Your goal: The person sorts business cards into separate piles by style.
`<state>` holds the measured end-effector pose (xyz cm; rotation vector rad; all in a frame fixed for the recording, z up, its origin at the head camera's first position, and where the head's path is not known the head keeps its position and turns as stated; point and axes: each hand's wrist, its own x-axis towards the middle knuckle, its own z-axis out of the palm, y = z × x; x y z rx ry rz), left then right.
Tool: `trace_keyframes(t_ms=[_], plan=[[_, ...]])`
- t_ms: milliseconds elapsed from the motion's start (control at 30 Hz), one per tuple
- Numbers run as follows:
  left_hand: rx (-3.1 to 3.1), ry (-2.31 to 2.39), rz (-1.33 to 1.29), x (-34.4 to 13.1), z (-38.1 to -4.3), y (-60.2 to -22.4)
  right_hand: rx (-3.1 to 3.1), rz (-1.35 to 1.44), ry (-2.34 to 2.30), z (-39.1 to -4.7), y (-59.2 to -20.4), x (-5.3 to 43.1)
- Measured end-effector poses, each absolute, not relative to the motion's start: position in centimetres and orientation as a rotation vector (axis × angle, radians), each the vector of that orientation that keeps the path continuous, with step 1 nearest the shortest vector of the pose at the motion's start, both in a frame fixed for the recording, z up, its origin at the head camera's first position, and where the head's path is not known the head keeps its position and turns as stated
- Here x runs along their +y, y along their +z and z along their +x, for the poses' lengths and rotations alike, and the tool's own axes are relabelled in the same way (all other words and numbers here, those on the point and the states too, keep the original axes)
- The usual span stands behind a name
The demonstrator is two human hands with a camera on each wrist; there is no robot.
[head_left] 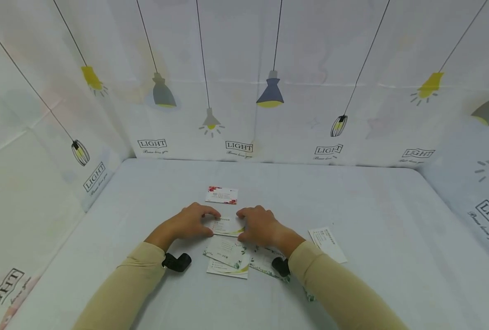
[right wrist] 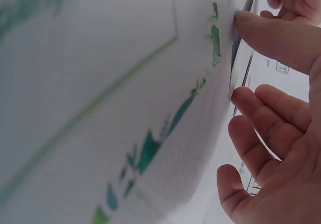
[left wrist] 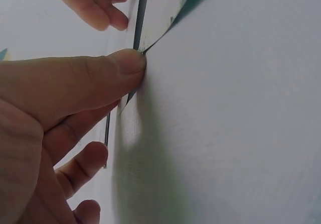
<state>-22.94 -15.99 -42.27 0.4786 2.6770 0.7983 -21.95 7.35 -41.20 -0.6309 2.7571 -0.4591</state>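
Observation:
A white business card (head_left: 228, 225) with a yellow curve at its lower right corner lies between my two hands. Thumb and forefinger of my left hand (head_left: 190, 223) pinch its left end, while my right hand (head_left: 261, 225) grips the right end the same way. In the left wrist view, the left thumb (left wrist: 120, 66) presses a card's edge, and the other fingers hang loosely curled. Just below lies a leaf-printed card (head_left: 225, 250), overlapping another yellow-curved card (head_left: 228, 270). A second leaf-printed card (head_left: 265, 260) is partly covered by the right hand and wrist.
A red-flowered card (head_left: 221, 195) lies farther back on the white table (head_left: 376, 206). To the right is a plain white card (head_left: 328, 244) with printed text. Another leaf-edged card (head_left: 309, 295) shows partly beneath the right sleeve. A lamp-printed curtain (head_left: 240, 123) stands behind the table.

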Motion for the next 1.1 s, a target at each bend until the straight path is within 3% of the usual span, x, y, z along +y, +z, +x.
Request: trace_keyframes(t_ms=[700, 1100], plan=[[2.653, 0.861, 0.39, -15.8, -22.8, -42.6, 2.661, -0.574, -0.63, -22.3, -40.9, 7.3], [2.746, 0.819, 0.466, -15.0, -23.2, -42.3, 2.676, -0.623, -0.777, -22.4, -40.5, 9.4]])
